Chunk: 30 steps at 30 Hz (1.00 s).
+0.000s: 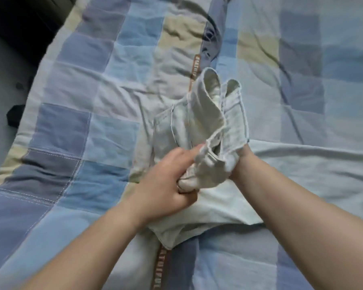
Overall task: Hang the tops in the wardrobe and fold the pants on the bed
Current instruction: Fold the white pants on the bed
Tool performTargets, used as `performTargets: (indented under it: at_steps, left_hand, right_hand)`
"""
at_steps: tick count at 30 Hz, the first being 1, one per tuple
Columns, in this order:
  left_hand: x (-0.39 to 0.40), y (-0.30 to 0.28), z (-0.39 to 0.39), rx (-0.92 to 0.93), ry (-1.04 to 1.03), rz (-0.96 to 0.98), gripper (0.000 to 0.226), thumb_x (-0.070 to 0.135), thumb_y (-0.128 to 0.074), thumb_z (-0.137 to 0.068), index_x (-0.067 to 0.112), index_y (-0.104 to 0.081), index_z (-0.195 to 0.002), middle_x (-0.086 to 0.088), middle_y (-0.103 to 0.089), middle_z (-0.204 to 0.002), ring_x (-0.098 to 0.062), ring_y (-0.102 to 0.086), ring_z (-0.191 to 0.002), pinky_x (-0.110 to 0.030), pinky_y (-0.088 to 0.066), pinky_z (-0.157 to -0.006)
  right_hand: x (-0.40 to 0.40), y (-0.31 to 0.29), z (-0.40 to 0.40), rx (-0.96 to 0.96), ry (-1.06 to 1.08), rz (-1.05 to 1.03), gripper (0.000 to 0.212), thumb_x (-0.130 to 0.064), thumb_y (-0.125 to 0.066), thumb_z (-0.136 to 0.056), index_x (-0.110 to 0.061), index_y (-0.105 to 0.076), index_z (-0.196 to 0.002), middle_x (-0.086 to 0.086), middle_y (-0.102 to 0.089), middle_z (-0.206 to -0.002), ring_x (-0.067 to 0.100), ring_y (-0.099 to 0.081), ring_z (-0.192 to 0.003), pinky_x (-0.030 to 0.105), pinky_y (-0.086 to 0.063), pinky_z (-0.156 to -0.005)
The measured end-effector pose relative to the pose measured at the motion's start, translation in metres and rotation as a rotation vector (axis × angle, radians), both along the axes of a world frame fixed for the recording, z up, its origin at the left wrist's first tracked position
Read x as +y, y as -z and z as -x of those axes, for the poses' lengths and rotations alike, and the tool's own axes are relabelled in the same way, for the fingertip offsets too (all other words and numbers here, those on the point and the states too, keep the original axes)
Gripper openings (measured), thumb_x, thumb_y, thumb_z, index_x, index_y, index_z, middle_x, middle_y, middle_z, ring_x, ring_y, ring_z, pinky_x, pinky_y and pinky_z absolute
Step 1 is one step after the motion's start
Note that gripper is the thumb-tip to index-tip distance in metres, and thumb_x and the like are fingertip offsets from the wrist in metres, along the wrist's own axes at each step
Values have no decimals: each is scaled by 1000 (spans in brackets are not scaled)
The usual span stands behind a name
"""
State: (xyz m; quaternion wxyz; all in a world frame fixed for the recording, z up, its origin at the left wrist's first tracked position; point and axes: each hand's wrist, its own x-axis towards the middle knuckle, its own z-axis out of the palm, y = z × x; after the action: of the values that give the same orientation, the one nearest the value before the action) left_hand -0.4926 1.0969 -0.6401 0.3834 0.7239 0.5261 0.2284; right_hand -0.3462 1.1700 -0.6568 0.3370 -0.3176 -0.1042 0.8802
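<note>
A pair of off-white pants [199,130] lies bunched in the middle of the bed [88,114], partly lifted, with two cuffs or folds standing up at the far end. My left hand [166,181] grips a bundle of the fabric near its lower middle, fingers curled round it. My right hand [242,164] is mostly hidden under and behind the raised cloth; only the wrist and the heel of the hand show, and the fabric drapes over it. The lower part of the pants lies flat toward me.
The bed carries a quilt of blue, grey and beige checks with a brown lettered stripe [162,266] down the middle. A plain pale blue sheet [314,176] covers the right side. At the left are the bed's edge, grey floor [2,84] and a dark object [14,116].
</note>
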Motion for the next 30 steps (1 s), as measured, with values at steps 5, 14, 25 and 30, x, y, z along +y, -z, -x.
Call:
performTargets:
  at_steps: [5,14,25,30]
  left_hand:
    - [-6,9,-76,262,288,-202,73,30,-54,-64,40,-42,-135,-1,-41,-127,-19,-42,-118,-40,-38,-100]
    - [-15,47,-239,306,353,-271,58,15,-41,-78,38,-43,-132,-28,-37,-145,-47,-35,-134,-61,-39,-100]
    - [-13,88,-430,442,373,-264,69,4,-25,-71,28,-38,-134,-29,-40,-143,-53,-38,-129,-58,-36,-101]
    - [-4,91,-512,409,463,-251,72,3,-24,-76,25,-42,-142,-27,-27,-151,-49,-22,-139,-58,-26,-109]
  right_hand:
    - [-4,-14,-100,-179,46,69,66,-34,-31,-103,-16,-74,-56,5,-69,-62,15,-68,-55,23,-56,-52]
    - [-25,6,-265,-351,82,172,47,-38,-42,-91,0,-69,-100,19,-69,-94,30,-68,-87,41,-55,-85]
    - [-25,43,-427,-1031,13,-179,19,-7,-58,-90,-21,-61,-79,-2,-66,-78,15,-63,-72,29,-52,-74]
    - [-26,51,-514,-1008,106,-125,11,-10,-56,-93,-17,-63,-95,5,-68,-85,18,-66,-73,28,-56,-66]
